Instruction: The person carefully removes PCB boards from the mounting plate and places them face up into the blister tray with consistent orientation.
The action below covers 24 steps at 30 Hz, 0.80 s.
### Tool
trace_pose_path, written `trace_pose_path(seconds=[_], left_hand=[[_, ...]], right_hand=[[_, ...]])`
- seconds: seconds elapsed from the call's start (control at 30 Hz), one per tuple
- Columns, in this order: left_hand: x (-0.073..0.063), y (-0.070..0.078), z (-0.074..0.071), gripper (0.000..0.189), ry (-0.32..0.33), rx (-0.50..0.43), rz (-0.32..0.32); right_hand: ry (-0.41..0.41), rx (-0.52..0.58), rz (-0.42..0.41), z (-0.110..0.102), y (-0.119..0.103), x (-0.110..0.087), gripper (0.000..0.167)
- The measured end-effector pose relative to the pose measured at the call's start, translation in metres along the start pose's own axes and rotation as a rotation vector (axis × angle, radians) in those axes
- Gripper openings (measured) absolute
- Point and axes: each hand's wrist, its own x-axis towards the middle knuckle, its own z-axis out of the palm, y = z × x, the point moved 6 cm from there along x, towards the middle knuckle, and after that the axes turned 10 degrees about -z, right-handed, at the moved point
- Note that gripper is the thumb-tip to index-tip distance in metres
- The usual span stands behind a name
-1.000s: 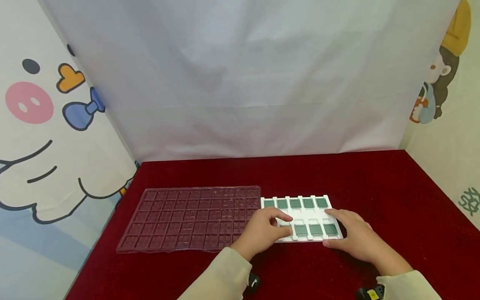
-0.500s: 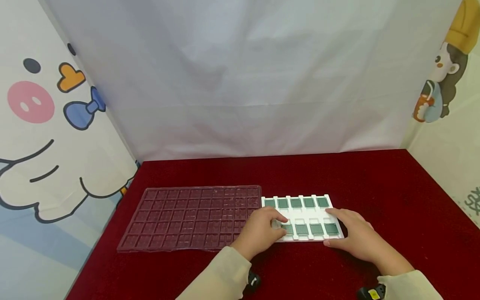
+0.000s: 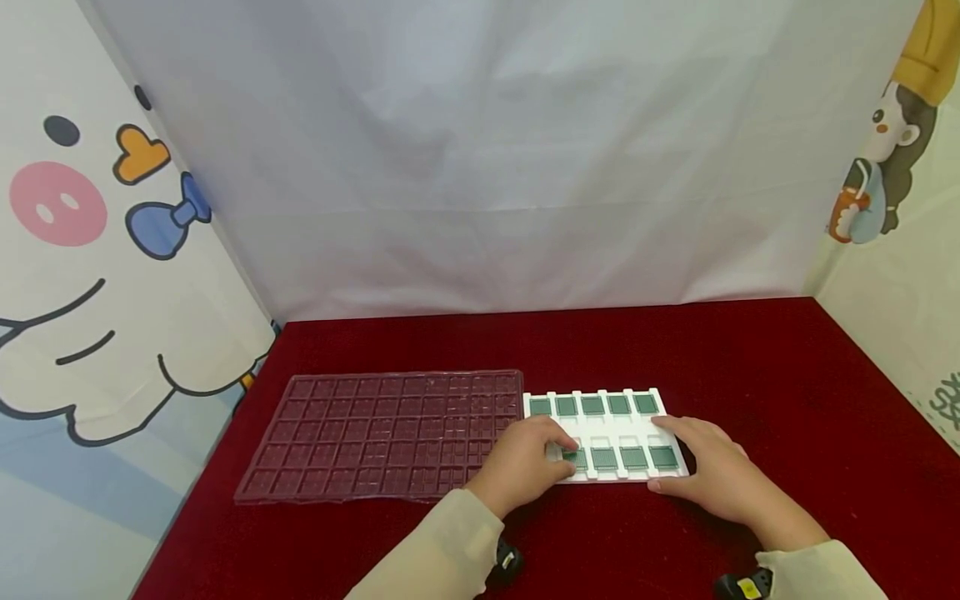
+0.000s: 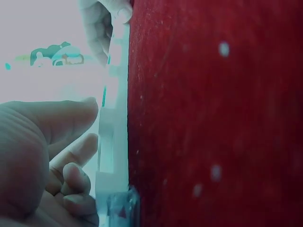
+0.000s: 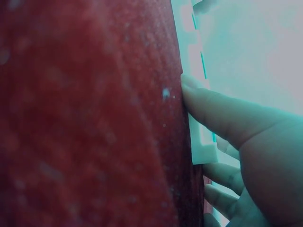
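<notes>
A white tray (image 3: 615, 430) lies on the table with two rows of slots, several holding flat green rectangular pieces (image 3: 633, 457). At its front left, my left hand (image 3: 521, 465) has thumb and index fingertips at the near and far ends of a green ridged piece (image 3: 576, 458); whether they pinch it is unclear. The slot left of that piece, partly behind the hand, looks white. My right hand (image 3: 708, 467) holds the tray's right end, index on the end and thumb at the front corner. The thumb (image 5: 208, 101) presses the tray's side in the right wrist view.
A clear plastic tray (image 3: 375, 425) with many compartments lies to the left, its right edge against the white tray. Both are on a red cloth-covered table (image 3: 600, 350). A white curtain (image 3: 480, 167) stands behind, with printed cloth panels at both sides.
The left thumb and index finger have shifted slightly left, then come closer together around the green piece. The right hand stays at the tray's end, and the trays have not visibly moved.
</notes>
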Motion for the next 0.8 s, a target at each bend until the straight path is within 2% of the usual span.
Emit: trace_pose_path(seconds=[0.3, 0.57, 0.8], left_hand=[[0.0, 0.002, 0.003, 0.017, -0.001, 0.062, 0.019], [-0.001, 0.01, 0.008, 0.019, 0.005, 0.267, 0.102], [-0.003, 0.012, 0.007, 0.019, 0.03, 0.3, 0.141]], right_hand=[[0.0, 0.008, 0.009, 0.0, -0.001, -0.001, 0.093], [-0.006, 0.009, 0.004, -0.001, -0.001, -0.001, 0.093], [0.0, 0.002, 0.0, -0.001, -0.002, -0.002, 0.093]])
